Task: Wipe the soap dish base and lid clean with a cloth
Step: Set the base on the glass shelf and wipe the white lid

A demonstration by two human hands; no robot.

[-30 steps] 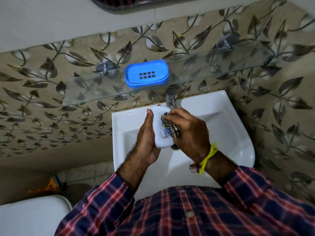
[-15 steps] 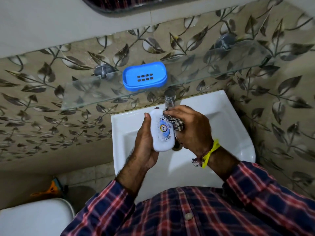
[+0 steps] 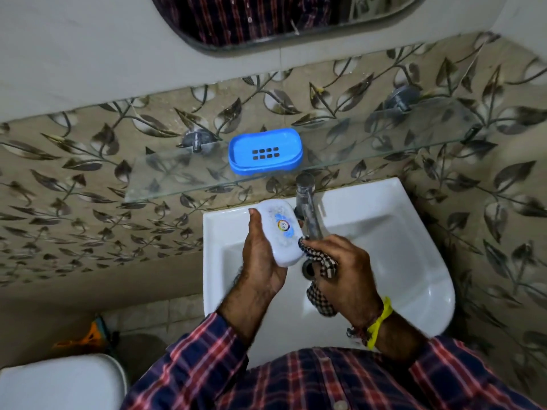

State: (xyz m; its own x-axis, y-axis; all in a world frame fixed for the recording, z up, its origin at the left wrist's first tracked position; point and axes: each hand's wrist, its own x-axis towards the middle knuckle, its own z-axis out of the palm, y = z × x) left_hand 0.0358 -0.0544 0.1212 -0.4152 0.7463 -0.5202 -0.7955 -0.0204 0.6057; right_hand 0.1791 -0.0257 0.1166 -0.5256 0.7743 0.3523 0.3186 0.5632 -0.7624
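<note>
Two hands work over a white sink [image 3: 414, 291]. Nearest, the right hand [image 3: 343, 270] clutches the checked cloth [image 3: 321, 263], now drawn off the white lid [image 3: 281, 235] gripped in the left hand [image 3: 262, 261]. Farther back, the blue base [image 3: 265, 150] sits on the glass shelf [image 3: 177, 176], seemingly next.

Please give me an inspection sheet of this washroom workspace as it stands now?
Surface: white sink, tap at its back.
Job's things: white lid in left hand; checked cloth in right hand, at the lid's near edge; blue base on glass shelf.
Clutter: nothing seen.
Grips: both hands gripping.
Cables: nothing seen.
Surroundings: leaf-patterned tiles, mirror above.
</note>
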